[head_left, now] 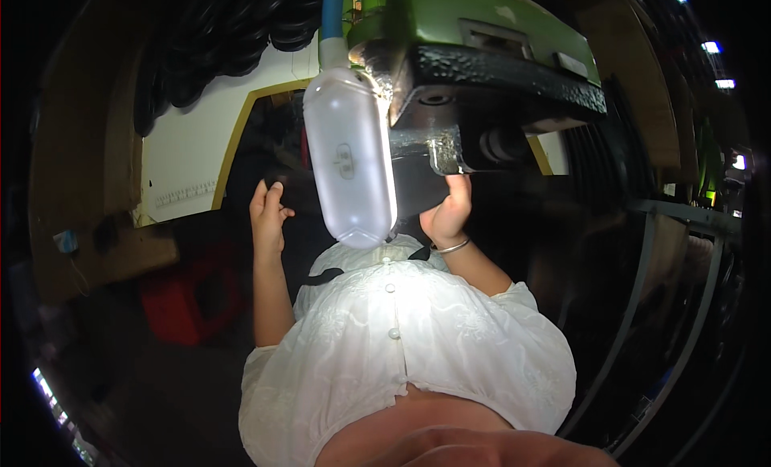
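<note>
Green, the machine (514, 25) is sitting just beside the right hand (450, 213), its openness unclear; the left hand (269, 216) is hovering half-curled, apart. What either is holding, I cannot tell.

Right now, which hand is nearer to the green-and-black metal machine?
Right. The right hand appears just under the machine, at its lower edge; the left hand is farther away, to its left.

Above my right hand (446, 216) I see a green machine (491, 59), black along its lower edge, its bright metal bracket (446, 151) nearest my fingers
</note>
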Available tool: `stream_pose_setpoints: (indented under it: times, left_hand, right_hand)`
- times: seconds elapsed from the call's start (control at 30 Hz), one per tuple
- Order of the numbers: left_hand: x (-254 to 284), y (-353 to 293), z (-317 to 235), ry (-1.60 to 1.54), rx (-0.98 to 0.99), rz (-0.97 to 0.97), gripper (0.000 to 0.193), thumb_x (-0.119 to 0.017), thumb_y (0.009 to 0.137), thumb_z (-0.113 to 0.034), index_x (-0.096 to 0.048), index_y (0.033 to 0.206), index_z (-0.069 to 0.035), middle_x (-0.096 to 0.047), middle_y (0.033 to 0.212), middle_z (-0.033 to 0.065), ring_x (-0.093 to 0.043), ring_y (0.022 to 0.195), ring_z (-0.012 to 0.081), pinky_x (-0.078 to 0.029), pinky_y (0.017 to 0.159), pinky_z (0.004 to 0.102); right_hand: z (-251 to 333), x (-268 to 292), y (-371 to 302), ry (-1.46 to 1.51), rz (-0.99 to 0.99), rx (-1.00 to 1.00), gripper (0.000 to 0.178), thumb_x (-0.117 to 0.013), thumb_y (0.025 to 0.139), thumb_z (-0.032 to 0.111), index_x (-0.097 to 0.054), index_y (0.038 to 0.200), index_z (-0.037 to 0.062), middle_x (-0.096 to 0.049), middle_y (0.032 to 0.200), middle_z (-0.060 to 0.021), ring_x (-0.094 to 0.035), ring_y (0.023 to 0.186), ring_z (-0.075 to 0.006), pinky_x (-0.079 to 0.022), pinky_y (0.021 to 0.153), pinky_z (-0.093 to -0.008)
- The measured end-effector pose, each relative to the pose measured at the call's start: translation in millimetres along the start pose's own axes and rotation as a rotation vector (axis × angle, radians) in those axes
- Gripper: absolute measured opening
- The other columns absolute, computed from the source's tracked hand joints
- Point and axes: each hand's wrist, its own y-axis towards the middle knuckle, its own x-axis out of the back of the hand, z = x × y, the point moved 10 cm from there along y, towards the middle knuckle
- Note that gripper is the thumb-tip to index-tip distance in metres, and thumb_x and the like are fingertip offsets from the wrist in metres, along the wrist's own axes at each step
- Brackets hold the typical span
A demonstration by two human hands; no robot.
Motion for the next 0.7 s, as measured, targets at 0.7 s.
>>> stream_pose_setpoints:
  times: [0.7]
  left_hand:
    - [-184.8,-38.0,-18.6,0.471,-0.225,0.469,0.012,-0.060,0.085,-0.012,-0.064,0.080,-0.001,-0.059,0.071,-0.0029,-0.051,0.064,0.0045,-0.041,0.059,0.0205]
  right_hand:
    - [-50.7,66.6,-47.6,-0.992,1.025,-0.850,0.053,-0.068,0.078,0.018,-0.047,0.122,-0.0008,-0.052,0.121,-0.0100,-0.046,0.110,-0.0170,-0.035,0.096,-0.0297]
